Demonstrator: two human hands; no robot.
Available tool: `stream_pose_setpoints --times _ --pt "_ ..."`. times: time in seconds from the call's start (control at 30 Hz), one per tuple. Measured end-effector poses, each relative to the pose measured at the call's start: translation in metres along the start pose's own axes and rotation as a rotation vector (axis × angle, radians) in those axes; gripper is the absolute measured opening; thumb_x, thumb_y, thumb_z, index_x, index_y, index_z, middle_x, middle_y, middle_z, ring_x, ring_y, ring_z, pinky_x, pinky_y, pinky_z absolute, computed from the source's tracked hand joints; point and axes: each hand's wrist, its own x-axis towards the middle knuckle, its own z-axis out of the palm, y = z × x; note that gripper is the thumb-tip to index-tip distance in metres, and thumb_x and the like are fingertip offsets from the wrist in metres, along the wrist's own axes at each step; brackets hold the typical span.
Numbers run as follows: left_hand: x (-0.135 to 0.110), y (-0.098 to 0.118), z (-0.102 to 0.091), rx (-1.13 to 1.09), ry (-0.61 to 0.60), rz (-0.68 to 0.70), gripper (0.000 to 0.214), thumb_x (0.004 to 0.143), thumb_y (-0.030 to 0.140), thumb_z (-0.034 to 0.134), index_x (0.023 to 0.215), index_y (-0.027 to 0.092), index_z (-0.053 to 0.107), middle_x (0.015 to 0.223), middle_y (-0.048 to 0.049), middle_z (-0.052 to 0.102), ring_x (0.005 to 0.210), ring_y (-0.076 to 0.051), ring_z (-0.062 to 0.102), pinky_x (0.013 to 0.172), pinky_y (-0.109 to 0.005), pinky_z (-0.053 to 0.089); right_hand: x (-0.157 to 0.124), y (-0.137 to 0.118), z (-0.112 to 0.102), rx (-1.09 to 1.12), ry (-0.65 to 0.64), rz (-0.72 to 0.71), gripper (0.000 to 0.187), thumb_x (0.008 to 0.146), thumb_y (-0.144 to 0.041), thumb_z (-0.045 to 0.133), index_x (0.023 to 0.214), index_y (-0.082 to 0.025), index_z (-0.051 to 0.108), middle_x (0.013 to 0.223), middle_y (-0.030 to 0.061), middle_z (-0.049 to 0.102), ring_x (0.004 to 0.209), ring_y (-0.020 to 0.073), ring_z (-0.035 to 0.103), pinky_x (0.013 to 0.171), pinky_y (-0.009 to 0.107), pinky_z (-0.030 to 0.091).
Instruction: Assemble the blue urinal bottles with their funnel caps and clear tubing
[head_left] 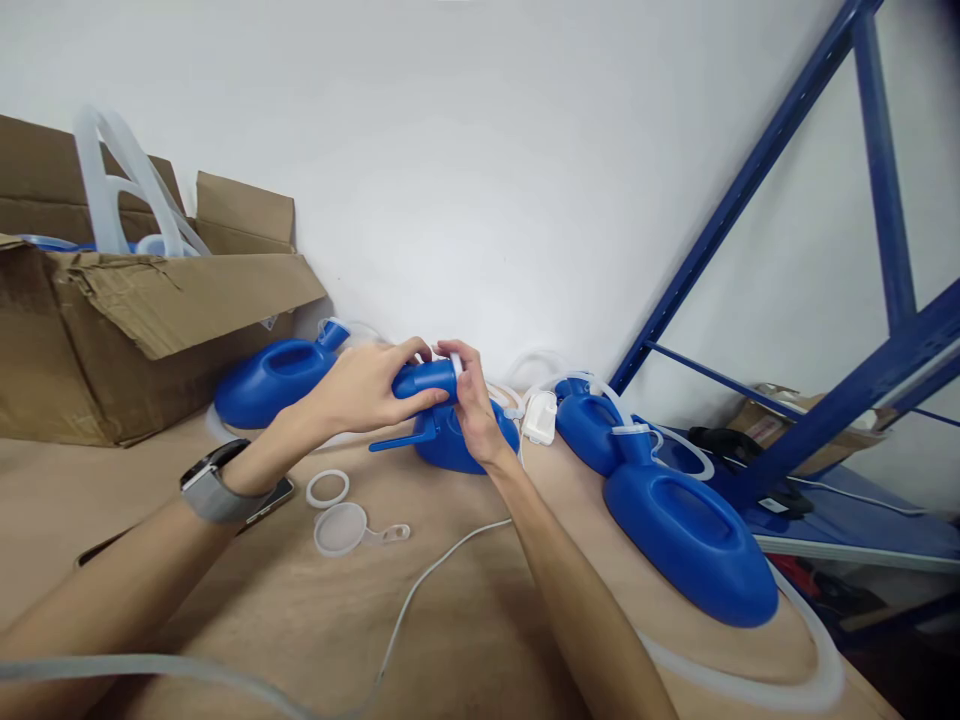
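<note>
A short blue plastic tube (426,379) with a white rim (457,364) is held level in front of me. My left hand (369,388) wraps round its left part. At the other end, the fingers and palm of my right hand (475,408) close on the white rim. Just below and behind my hands lies a blue plastic bottle (459,448), partly covered by them; a flat blue strip (397,442) sticks out to its left. On the table nearer to me rest a white ring (328,503) and a translucent cap with a tab (341,530).
More blue bottles with handles, one at left (259,388) and one at right (686,540), lie with clear hoses (814,675). A cardboard box (142,370) holds hoses. A white cable (420,585) crosses the table (300,620). Blue shelving (810,430) stands at right; a phone (274,497) lies under my left wrist.
</note>
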Motion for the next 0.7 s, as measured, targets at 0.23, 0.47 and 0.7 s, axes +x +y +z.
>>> stream_pose_setpoints --times 0.23,0.47,0.7 --pt "0.001 0.000 -0.003 -0.090 0.122 0.000 0.051 0.088 0.063 0.057 0.108 0.017 0.067 0.094 -0.0098 0.079 0.080 -0.027 0.074 0.070 -0.033 0.049 0.000 -0.009 0.000 -0.143 -0.066 -0.025 0.063 0.097 -0.065 0.053 0.146 -0.028 0.040 0.152 0.0099 0.046 0.144 0.0262 0.043 0.124 0.047 0.034" --pt "-0.002 0.003 -0.005 -0.083 0.077 0.041 0.052 0.089 0.063 0.059 0.110 0.016 0.069 0.093 -0.0088 0.079 0.080 -0.027 0.073 0.071 -0.034 0.049 -0.002 -0.006 -0.002 -0.237 -0.094 -0.068 0.092 0.073 -0.062 0.085 0.146 -0.027 0.040 0.146 0.0114 0.048 0.139 0.0300 0.048 0.121 0.049 0.037" --pt "-0.004 0.007 -0.005 -0.010 0.077 0.079 0.050 0.091 0.061 0.057 0.109 0.016 0.068 0.085 -0.0081 0.077 0.070 -0.025 0.070 0.068 -0.034 0.047 0.000 -0.016 -0.002 -0.219 -0.113 -0.026 0.085 0.078 -0.046 0.084 0.148 -0.027 0.039 0.143 0.0107 0.051 0.134 0.0283 0.052 0.119 0.049 0.041"
